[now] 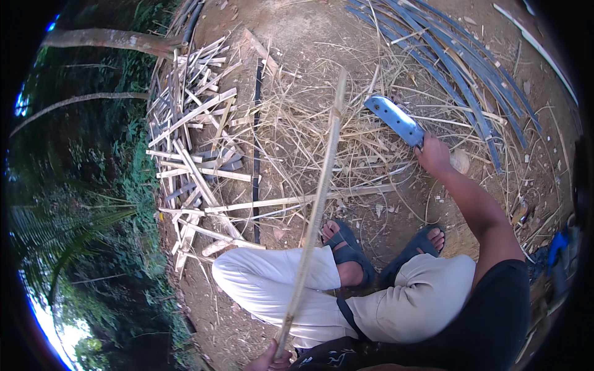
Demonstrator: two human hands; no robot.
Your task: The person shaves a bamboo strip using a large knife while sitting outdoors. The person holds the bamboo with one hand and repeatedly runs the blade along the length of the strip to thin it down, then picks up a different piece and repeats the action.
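Note:
My right hand is wrapped round the handle of a broad cleaver, its shiny blade with a few dark holes tilted up to the left above the litter of shavings. At the lower edge, my left hand is closed on the near end of a long, pale bamboo strip. The strip slants up and away across my lap, its far end standing free to the left of the blade. Most of the cleaver's handle is hidden in my fist.
A heap of split bamboo pieces lies to the left, beside a long dark strip. Thin shavings cover the ground ahead. Long grey-green strips lie at the far right. My sandalled feet rest close by; greenery borders the left.

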